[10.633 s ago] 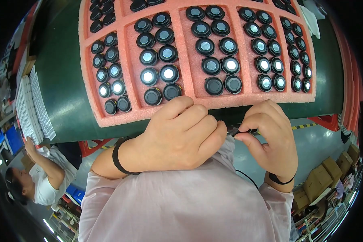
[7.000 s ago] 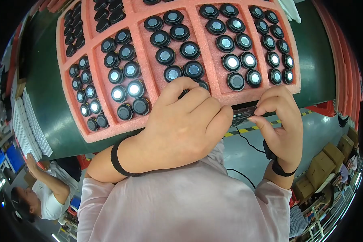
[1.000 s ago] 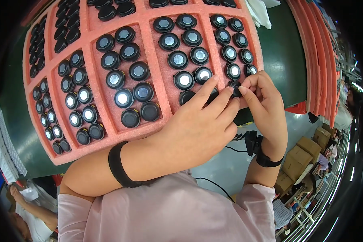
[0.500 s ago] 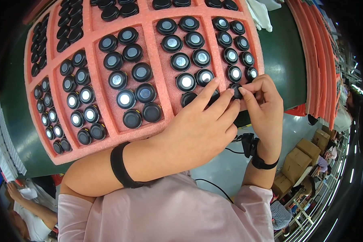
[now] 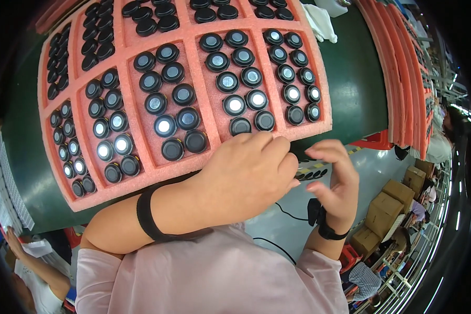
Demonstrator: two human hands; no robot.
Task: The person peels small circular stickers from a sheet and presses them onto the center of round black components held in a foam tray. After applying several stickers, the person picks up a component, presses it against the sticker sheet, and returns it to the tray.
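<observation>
the dark-dotted strip (image 5: 316, 174) is pointing lengthwise toward three o'clock beside the left hand (image 5: 243, 178), whose grip i can't tell; the right hand (image 5: 343, 186) is gaping, fingers wide.

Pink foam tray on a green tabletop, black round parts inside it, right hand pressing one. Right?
No: in the head view the right hand is open, pressing none of the black round parts. The rest stands: pink foam tray on a green tabletop, parts inside it.
</observation>
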